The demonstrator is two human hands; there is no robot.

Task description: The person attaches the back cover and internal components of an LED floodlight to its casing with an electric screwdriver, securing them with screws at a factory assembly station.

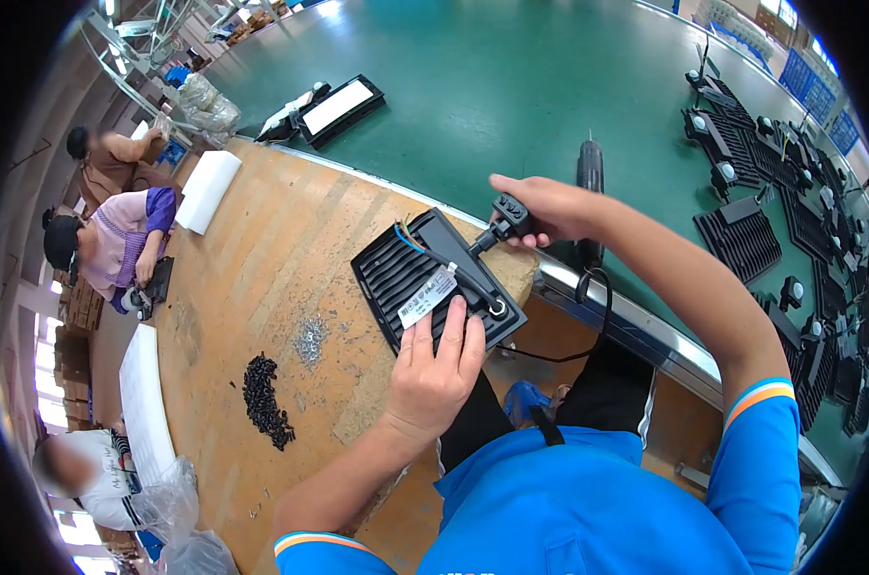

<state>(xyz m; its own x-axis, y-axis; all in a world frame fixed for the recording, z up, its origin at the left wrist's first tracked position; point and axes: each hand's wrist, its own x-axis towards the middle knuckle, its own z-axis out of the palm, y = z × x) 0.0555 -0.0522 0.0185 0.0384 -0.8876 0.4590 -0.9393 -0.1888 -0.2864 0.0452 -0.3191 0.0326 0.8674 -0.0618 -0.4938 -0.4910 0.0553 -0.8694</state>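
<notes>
A black finned LED floodlight (387, 278) lies back side up at the edge of the wooden table. It carries a white printed label (428, 296) and a black cable with blue and brown wire ends. My left hand (434, 369) rests flat on its lower edge, fingers stretched over the housing beside the label. At the floodlight's side, my right hand (538, 208) grips a black jointed sensor head (511, 217), thumb extended and fingers curled beneath. An electric screwdriver (591, 172) lies just beyond my right wrist, partly hidden by my forearm.
Black screws (265, 401) and small silver screws (310, 342) are heaped on the wooden table (214, 316). Another floodlight (342, 110) lies on the green conveyor (473, 96); several finned units (738, 237) crowd its right side. A looped cable (607, 307) hangs near my lap. Several people sit at left.
</notes>
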